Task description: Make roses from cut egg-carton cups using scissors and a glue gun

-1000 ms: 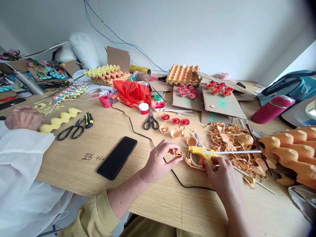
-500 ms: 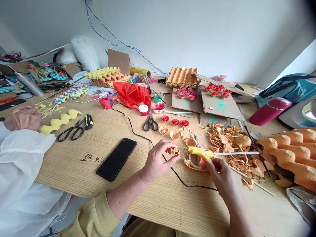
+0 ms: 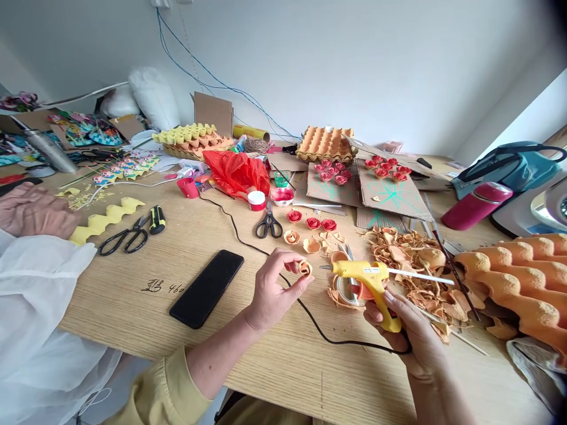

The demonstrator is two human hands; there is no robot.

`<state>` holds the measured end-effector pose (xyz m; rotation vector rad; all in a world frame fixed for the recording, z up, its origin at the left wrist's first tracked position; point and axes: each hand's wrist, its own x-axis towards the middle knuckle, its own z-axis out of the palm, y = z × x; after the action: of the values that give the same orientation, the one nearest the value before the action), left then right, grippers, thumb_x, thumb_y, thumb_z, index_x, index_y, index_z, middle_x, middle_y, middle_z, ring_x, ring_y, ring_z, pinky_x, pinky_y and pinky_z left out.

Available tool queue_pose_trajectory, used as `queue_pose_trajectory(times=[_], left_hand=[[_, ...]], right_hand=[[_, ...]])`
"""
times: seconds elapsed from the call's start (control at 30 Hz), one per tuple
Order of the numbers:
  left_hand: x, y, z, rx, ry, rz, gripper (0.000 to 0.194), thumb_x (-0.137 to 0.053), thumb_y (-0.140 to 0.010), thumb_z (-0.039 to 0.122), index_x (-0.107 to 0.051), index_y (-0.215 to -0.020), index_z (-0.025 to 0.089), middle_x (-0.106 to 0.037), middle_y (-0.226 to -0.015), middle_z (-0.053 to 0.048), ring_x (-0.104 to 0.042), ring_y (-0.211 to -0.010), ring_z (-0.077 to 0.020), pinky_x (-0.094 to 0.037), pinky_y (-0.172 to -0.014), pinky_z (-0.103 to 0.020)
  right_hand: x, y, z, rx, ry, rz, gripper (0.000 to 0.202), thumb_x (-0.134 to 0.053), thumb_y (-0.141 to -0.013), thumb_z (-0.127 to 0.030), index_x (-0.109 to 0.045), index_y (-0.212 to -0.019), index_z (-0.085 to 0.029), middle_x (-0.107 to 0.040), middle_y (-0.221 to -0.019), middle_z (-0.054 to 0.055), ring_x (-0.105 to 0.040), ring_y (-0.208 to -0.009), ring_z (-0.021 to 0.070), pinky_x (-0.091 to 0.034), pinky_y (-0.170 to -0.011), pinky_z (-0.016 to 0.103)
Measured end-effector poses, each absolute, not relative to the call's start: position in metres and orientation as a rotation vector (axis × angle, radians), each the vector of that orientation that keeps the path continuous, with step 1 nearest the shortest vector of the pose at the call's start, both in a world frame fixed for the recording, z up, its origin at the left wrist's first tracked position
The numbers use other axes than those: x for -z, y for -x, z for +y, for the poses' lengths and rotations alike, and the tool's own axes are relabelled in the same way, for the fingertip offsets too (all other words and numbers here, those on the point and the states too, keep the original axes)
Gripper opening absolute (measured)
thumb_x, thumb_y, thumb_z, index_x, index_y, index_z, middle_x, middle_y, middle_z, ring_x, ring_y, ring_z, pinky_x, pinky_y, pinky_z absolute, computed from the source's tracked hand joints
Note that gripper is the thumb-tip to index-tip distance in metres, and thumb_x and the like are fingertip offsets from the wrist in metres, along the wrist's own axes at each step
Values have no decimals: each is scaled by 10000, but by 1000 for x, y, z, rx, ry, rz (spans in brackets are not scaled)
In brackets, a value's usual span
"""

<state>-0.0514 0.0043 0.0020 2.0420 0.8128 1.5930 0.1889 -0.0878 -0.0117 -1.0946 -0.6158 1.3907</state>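
Note:
Between thumb and fingers, my left hand (image 3: pixel 275 287) pinches a small rolled rosebud (image 3: pixel 305 269) of orange egg-carton pulp. My right hand (image 3: pixel 407 324) is wrapped round the handle of a yellow glue gun (image 3: pixel 363 273). Its metal nozzle points left at the bud, a short gap away, and a white glue stick (image 3: pixel 420 276) juts from its back. Beneath the gun lie scissors (image 3: pixel 348 288) and orange pulp pieces, partly hidden. Just beyond my hands sit an unpainted flower (image 3: pixel 291 237), a pulp cup (image 3: pixel 311 245) and several red-painted roses (image 3: pixel 313 224).
A black phone (image 3: pixel 207 288) lies left of my arm; a black cord (image 3: pixel 319 330) crosses the table. Torn pulp scraps (image 3: pixel 407 260) and egg trays (image 3: pixel 514 277) fill the right. Black scissors (image 3: pixel 268 224) lie ahead. A co-worker's hands (image 3: pixel 35 209) are at far left.
My right hand has turned and shifted its grip lower, so the glue gun's handle now shows. The gun and the rosebud sit slightly further left in view.

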Motion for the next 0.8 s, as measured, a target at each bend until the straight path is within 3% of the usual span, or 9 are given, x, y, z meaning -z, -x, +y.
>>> queue_pose_trajectory(times=[0.17,0.4,0.5,0.63,0.8], left_hand=[[0,50,5,-1558,-2012,833,192,-727,-857,201,-607,-1007,193,-615,-871,-17,-569,-761,-136,-517,-737,-278],[1,49,4,-1519,-2048,816,212,-711,-869,171,-632,-1065,192,-661,-916,-32,-607,-782,-137,-533,-758,-281],[2,48,4,-1505,-2072,766,214,-704,-876,146,-642,-1075,192,-689,-959,-43,-627,-810,-138,-540,-759,-274],[3,47,4,-1511,-2078,723,244,-699,-882,132,-647,-1114,186,-708,-974,-48,-645,-835,-141,-556,-771,-275],[4,47,3,-1511,-2077,708,244,-703,-883,139,-654,-1118,183,-709,-959,-44,-646,-818,-133,-564,-774,-270]], right_hand=[[7,-182,-89,-1395,946,-684,250,-678,-870,-403,-726,-991,-189,-637,-872,68,-363,-565,96,-364,-497,256],[6,-174,-94,-1322,967,-828,274,-636,-877,-480,-699,-996,-241,-679,-954,84,-399,-535,112,-339,-511,308],[3,-169,-95,-1291,1065,-900,327,-575,-913,-530,-692,-990,-234,-651,-819,64,-372,-527,120,-309,-506,307],[-4,-162,-96,-1271,1163,-947,459,-425,-969,-599,-684,-938,-222,-450,-523,-4,-227,-471,127,-190,-451,303],[-6,-160,-97,-1270,1157,-946,471,-420,-968,-610,-682,-924,-221,-429,-521,-17,-172,-442,110,-147,-427,301]])
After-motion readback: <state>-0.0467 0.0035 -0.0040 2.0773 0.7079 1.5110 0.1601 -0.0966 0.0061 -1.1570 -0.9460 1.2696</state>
